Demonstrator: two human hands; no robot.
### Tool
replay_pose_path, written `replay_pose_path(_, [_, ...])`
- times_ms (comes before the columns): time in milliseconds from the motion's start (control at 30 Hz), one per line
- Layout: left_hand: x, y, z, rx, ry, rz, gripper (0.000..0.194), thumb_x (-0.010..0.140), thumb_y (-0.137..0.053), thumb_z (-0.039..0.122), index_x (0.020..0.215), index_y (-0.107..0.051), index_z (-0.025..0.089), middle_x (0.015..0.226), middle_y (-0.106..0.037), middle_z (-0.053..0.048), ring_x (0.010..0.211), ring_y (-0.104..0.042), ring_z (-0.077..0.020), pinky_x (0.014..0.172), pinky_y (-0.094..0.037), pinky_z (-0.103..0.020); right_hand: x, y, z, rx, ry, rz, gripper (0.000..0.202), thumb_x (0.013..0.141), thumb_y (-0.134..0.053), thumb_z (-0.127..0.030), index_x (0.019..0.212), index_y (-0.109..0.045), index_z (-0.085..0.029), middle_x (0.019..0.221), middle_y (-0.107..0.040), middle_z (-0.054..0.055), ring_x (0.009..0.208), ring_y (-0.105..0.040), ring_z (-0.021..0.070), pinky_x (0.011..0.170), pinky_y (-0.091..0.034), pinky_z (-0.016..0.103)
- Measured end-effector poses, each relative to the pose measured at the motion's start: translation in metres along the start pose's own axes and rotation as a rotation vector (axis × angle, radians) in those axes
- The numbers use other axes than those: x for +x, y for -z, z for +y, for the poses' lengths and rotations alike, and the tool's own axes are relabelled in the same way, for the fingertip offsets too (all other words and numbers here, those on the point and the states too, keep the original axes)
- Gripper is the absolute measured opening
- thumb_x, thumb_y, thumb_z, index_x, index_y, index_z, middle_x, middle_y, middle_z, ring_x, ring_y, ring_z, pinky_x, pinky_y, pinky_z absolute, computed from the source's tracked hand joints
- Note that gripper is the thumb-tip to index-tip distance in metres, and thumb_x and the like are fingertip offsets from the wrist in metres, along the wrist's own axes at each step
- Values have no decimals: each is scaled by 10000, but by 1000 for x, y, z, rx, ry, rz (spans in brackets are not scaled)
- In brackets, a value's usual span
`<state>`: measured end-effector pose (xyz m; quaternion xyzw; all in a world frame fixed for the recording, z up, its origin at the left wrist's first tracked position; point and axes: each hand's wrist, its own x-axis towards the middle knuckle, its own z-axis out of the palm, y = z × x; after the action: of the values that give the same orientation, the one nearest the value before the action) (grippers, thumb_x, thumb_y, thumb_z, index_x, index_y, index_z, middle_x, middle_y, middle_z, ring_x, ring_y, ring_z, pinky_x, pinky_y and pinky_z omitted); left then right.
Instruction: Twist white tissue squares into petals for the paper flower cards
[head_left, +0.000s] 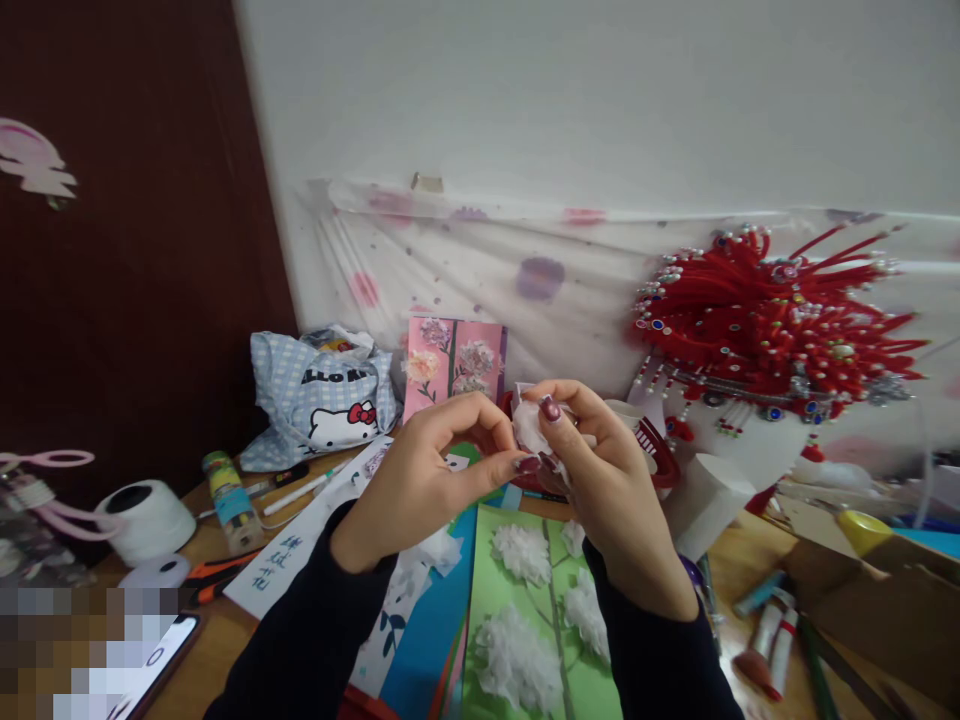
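In front of me, my right hand [592,450] grips a crumpled white tissue paper bundle [531,428] between thumb and fingers. From the other side, my left hand [450,455] is pinched closed at the bundle's lower left edge, where the fingertips of both hands come close together. Below my hands lies a green sheet [480,560] bearing several fluffy white paper flowers [517,655] along a drawn stem. A loose white tissue piece [439,552] rests left of it, over blue paper [420,655].
A checked bag [322,395] and a pink flower picture [456,365] stand at the back. On the left are a white thread cone [146,515], a glue bottle [229,500] and a phone [161,665]. A red beaded headdress [772,330], markers [781,650] and a cardboard box [885,610] are on the right.
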<state>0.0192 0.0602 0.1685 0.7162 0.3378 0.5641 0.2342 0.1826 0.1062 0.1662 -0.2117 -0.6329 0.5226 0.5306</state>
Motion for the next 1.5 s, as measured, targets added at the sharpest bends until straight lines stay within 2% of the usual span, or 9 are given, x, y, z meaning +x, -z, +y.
replay_pose_path(133, [1, 0, -2, -49, -48, 49, 124, 864, -707, 184, 784, -613, 201, 826, -628, -7, 817, -616, -148, 758, -528, -272, 1, 2, -1, 35, -48, -3, 285, 865, -723, -475, 981, -639, -229, 592, -426, -81, 430, -308, 52, 397, -244, 166])
replay_pose_path(267, [1, -5, -2, 95, -135, 126, 75, 870, -695, 149, 826, -658, 198, 858, -652, -15, 835, -624, -145, 751, -522, -263, 0, 3, 0, -6, -53, -12, 287, 866, -718, -472, 1001, -643, -231, 623, -452, -69, 450, -342, 58, 422, -268, 179])
replay_pose_path(500, [-1, -1, 3, 298, -250, 135, 130, 900, -627, 97, 926, -722, 182, 922, -703, -24, 867, -659, -130, 777, -537, -240, -1, 0, -4, -4, -33, -19, 264, 880, -703, -455, 953, -628, -213, 582, -389, -90, 438, -295, 49, 402, -213, 169])
replay_pose_path(600, [-3, -1, 6, 407, -343, 154, 170, 891, -627, 82, 974, -740, 177, 952, -723, -39, 880, -675, -141, 777, -548, -251, 0, -1, -5, -10, -30, -5, 259, 876, -703, -446, 957, -630, -212, 605, -420, -81, 442, -314, 51, 401, -231, 170])
replay_pose_path(867, [-5, -7, 11, 626, -498, 231, 143, 874, -649, 64, 896, -746, 166, 870, -740, -47, 803, -666, -149, 754, -539, -292, -2, -1, -4, -39, -2, 44, 215, 886, -698, -418, 936, -632, -219, 616, -430, -78, 438, -322, 52, 392, -262, 176])
replay_pose_path(1100, [-4, -8, 10, 685, -522, 232, 133, 881, -641, 82, 873, -731, 180, 857, -738, -41, 788, -658, -158, 744, -535, -308, -1, -1, -4, -57, 1, 44, 213, 888, -699, -411, 936, -623, -219, 613, -436, -76, 455, -347, 55, 409, -270, 174])
replay_pose_path(1233, [-4, -9, 10, 654, -490, 221, 127, 872, -625, 64, 841, -707, 156, 852, -728, -46, 798, -658, -155, 775, -533, -304, -3, -2, -4, -63, 10, 31, 204, 888, -702, -402, 934, -628, -217, 612, -432, -79, 450, -336, 52, 403, -265, 172])
replay_pose_path(1400, [-3, -8, 13, 499, -345, 236, 157, 843, -590, 47, 828, -684, 172, 843, -707, -26, 784, -662, -138, 736, -541, -264, -3, 0, -5, -30, -36, -4, 262, 871, -708, -453, 952, -631, -216, 601, -429, -82, 429, -313, 51, 392, -255, 178])
replay_pose_path(1500, [-3, -5, 9, 433, -239, 326, 146, 830, -587, 76, 789, -669, 190, 831, -709, -20, 815, -668, -160, 760, -550, -287, -3, 1, -4, -10, -53, -22, 305, 855, -714, -486, 980, -617, -225, 610, -452, -74, 436, -327, 60, 392, -252, 183])
